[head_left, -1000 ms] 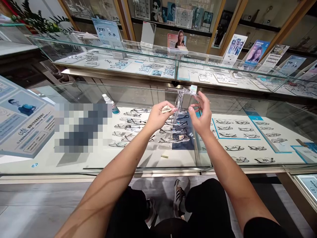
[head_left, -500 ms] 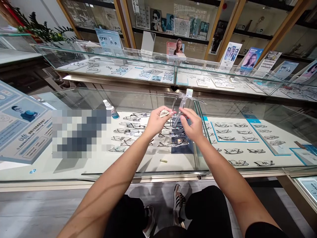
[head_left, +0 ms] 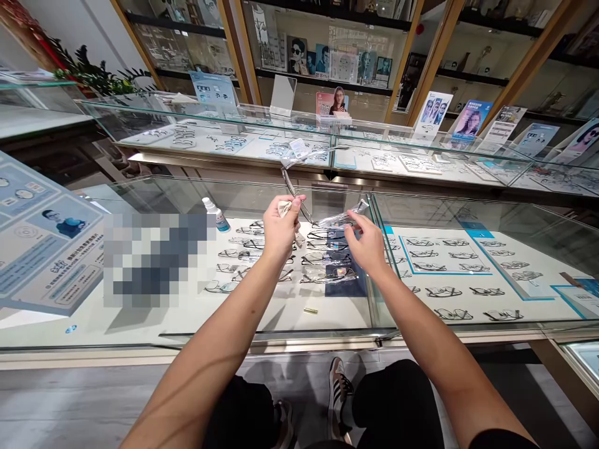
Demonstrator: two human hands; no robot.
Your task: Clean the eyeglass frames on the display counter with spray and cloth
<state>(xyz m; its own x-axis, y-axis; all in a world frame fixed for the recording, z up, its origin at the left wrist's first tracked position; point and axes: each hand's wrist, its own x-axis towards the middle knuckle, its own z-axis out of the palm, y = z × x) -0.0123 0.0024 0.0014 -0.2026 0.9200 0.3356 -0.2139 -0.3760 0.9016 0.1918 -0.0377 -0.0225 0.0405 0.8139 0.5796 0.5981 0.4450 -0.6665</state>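
Observation:
My left hand (head_left: pixel 279 229) is closed on a small beige cloth (head_left: pixel 284 207) and on a thin pair of glasses (head_left: pixel 294 187). The glasses stick up from the fingers, and a white tag (head_left: pixel 298 148) hangs at their top. My right hand (head_left: pixel 367 244) pinches a clear plastic sleeve (head_left: pixel 340 217) that points left towards the glasses. Both hands hover over the glass top of a display counter (head_left: pixel 327 324). Several bagged frames (head_left: pixel 327 273) lie on the glass just under the hands.
A small white spray bottle (head_left: pixel 216 215) stands left of my hands. A short brass piece (head_left: pixel 311 310) lies near the counter's front edge. Rows of glasses fill the case (head_left: pixel 444 265). A printed leaflet stand (head_left: pixel 42 243) is at the left. A second counter (head_left: pixel 327 146) runs behind.
My left hand has pulled left and up with the glasses and tag. My right hand now holds the clear sleeve apart from them, lower and to the right.

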